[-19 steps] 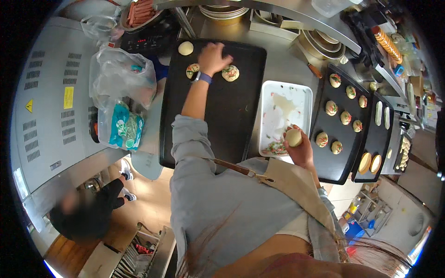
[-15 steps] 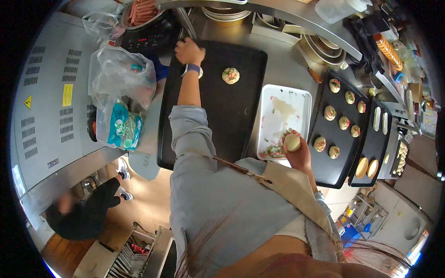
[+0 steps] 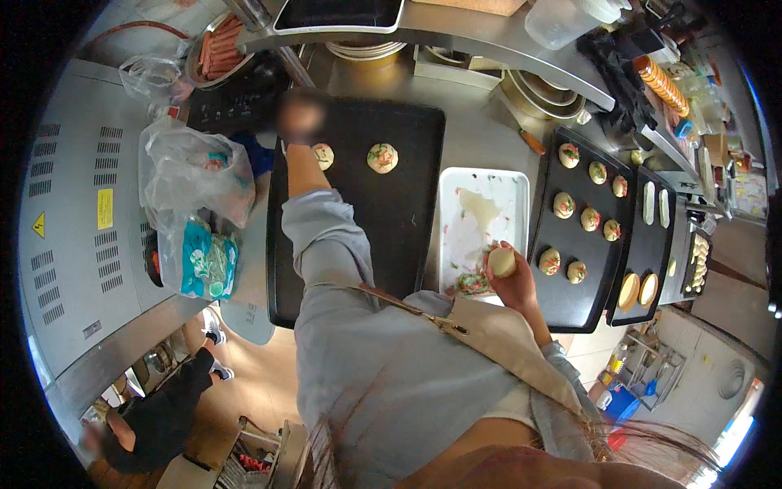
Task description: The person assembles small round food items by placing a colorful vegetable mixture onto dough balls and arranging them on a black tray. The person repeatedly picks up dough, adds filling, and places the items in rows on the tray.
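One dough ball in right hand, big tray off to its left

Dough ball (image 3: 502, 262): round, pale, no long axis, gripped in right hand (image 3: 511, 281) fingers curled round it. Sits over near edge of white tray (image 3: 482, 204), just above chopped topping (image 3: 472, 283). Big black tray (image 3: 407, 204) lies left of it, carrying two topped buns (image 3: 382, 157) at far end. Filled tray (image 3: 580, 244) lies just right of ball. Left hand (image 3: 300, 116) stretched to big tray's far left corner, blurred; cannot tell open or closed. Right hand nearer both trays' near edges. All on steel worktop (image 3: 481, 134).
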`<action>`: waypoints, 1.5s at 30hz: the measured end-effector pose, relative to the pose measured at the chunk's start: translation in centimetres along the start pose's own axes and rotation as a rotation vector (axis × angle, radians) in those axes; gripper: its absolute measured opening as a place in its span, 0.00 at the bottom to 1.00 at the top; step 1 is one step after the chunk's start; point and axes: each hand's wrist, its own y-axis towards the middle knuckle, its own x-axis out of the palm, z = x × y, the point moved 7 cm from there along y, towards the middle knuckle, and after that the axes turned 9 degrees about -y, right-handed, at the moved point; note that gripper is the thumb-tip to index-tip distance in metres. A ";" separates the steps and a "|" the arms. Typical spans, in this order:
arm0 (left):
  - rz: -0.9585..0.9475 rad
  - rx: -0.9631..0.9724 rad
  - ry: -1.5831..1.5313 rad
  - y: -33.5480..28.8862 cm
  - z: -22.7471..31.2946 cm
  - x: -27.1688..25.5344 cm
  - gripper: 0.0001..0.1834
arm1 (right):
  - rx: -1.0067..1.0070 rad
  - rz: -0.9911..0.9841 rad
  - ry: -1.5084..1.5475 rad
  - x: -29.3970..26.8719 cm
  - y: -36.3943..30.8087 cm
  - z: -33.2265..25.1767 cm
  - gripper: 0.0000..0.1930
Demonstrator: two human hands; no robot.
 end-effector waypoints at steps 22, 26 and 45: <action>-0.114 0.710 0.480 -43.1 2.0 2.5 0.35 | 0.032 -0.173 0.207 1.5 -5.8 -0.1 0.15; -0.356 0.886 0.302 -41.2 3.2 7.1 0.33 | -0.222 -0.125 -0.168 0.3 -6.3 -0.2 0.16; -0.573 0.632 0.028 -42.3 1.3 8.1 0.09 | -0.108 0.009 0.497 -4.6 -6.4 -0.7 0.17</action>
